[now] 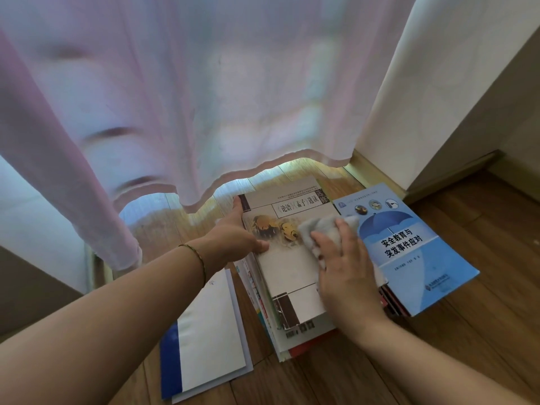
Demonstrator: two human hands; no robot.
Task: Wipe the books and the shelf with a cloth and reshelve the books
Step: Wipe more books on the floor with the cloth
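On the wooden plank floor (pixel 455 346), nearest the viewer at the lower left, lies one white book with a blue band (pixel 204 331), flat and just beside the central stack. Two forearms enter from the bottom corners. The left wrist carries one thin cord bracelet (pixel 196 255).

The central stack of books (pixel 271 320) lies flat on the floor; its lower volumes show only as coloured edges and cannot be counted. On top lies one grey-covered book (pixel 289 267) with a Chinese title and a painted figure. The left hand (pixel 233 238) grips the left edge of that book, thumb on the cover, fingers curled round the edge. The right hand (pixel 344 267) lies with fingers extended and spread, pressing one pale crumpled cloth (pixel 324 232) flat onto the cover near its right edge.

Touching the stack on the right, a second pile is topped by one light blue book (pixel 409 258) bearing an umbrella picture; dark red edges show beneath it.

Farther back, one sheer pink curtain (pixel 187 97) hangs with its hem just above the floor, over the far end of the grey-covered book. A white wall (pixel 423 97) with a wooden skirting board stands at the far right corner.
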